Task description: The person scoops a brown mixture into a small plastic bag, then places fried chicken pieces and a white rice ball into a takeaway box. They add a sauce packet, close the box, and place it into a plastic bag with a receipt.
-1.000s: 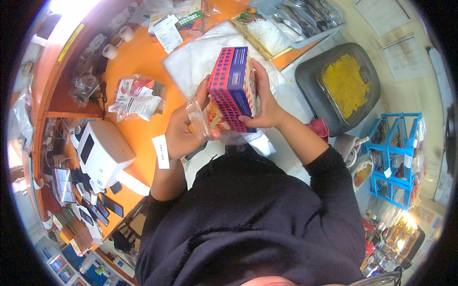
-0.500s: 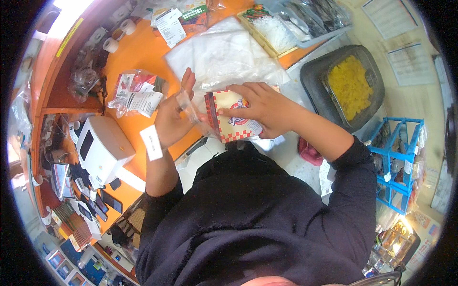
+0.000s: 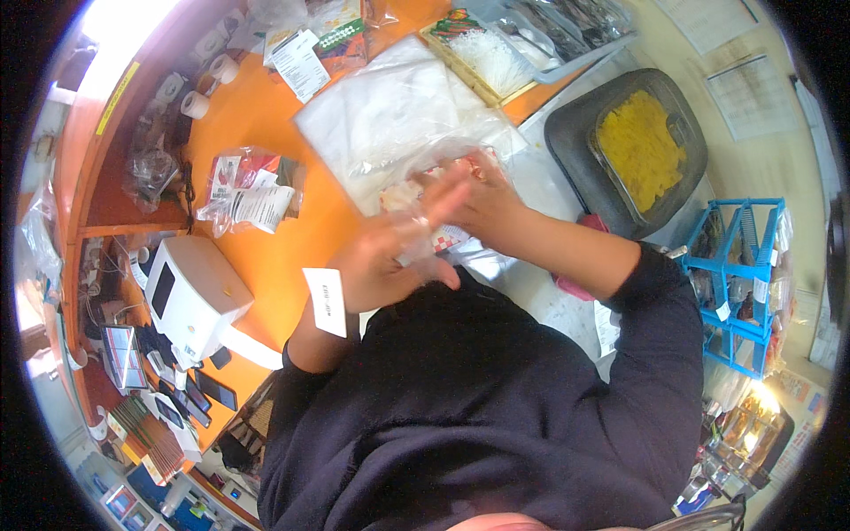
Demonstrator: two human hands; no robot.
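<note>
A small cream and red checkered food box [image 3: 449,237] in clear plastic wrap lies in front of my body, largely covered by my hands. My right hand [image 3: 489,205] grips the box from the right, fingers bent over its far side. Across the box from the left reaches my left hand [image 3: 376,257], smeared by motion, its thumb apart from the fingers and clear film around them. Whether those fingers pinch the film cannot be made out. A white paper label [image 3: 325,303] sticks to my left wrist. Just beyond the hands lie flat, clear plastic bags [image 3: 381,97].
A white label printer [image 3: 199,296] stands at left beside several phones [image 3: 215,389]. Wrapped packets with a receipt [image 3: 257,199] lie on the orange table [image 3: 310,212]. At right are a dark pan [image 3: 567,124] holding yellow food and a blue rack [image 3: 730,283].
My left hand has swung rightward over the box, bringing the film with it. My right hand stays at the box, its fingers more bent. The view has shifted slightly.
</note>
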